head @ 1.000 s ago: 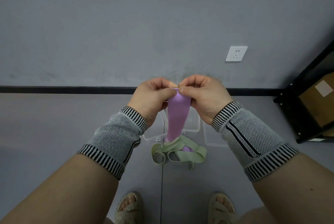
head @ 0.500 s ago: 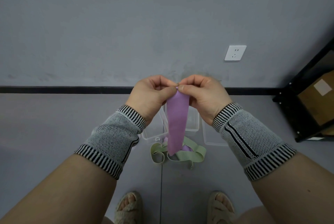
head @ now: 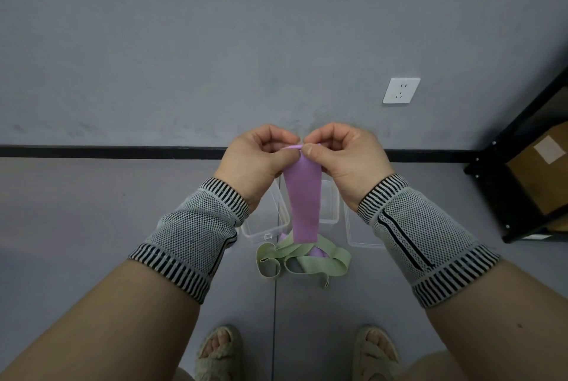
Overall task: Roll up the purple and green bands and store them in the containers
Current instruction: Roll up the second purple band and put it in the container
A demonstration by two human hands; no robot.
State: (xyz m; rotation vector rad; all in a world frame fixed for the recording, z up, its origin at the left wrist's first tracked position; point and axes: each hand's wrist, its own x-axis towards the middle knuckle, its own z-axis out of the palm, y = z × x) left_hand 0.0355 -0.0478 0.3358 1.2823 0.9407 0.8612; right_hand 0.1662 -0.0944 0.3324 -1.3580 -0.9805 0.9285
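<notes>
two sandalled feet (head: 215,353) at the bottom edge, on grey floor (head: 92,227). both forearms raised, each in a grey mesh wrist sleeve (head: 196,236) with black-and-white striped cuffs.

left hand (head: 255,162) and right hand (head: 347,159) held side by side, knuckles nearly touching, fingers curled. both pinch the top edge of the purple band (head: 302,202) between thumb and fingertips; a small fold or roll of the band sits at the pinch, extent hidden by the fingers. the rest of the band hangs straight down below the hands, flat and untwisted.

below the hanging end, on the floor: green band (head: 307,257) lying loose in tangled loops, with a bit of purple showing among them. just beyond it, under the hands, clear plastic containers (head: 267,227) stand open on the floor, one partly behind the left wrist, one behind the band, one under the right wrist.

farther: black baseboard, grey wall, white wall socket (head: 401,90) up and right of the right hand. black shelf (head: 507,183) far right, holding a cardboard box (head: 544,171).
</notes>
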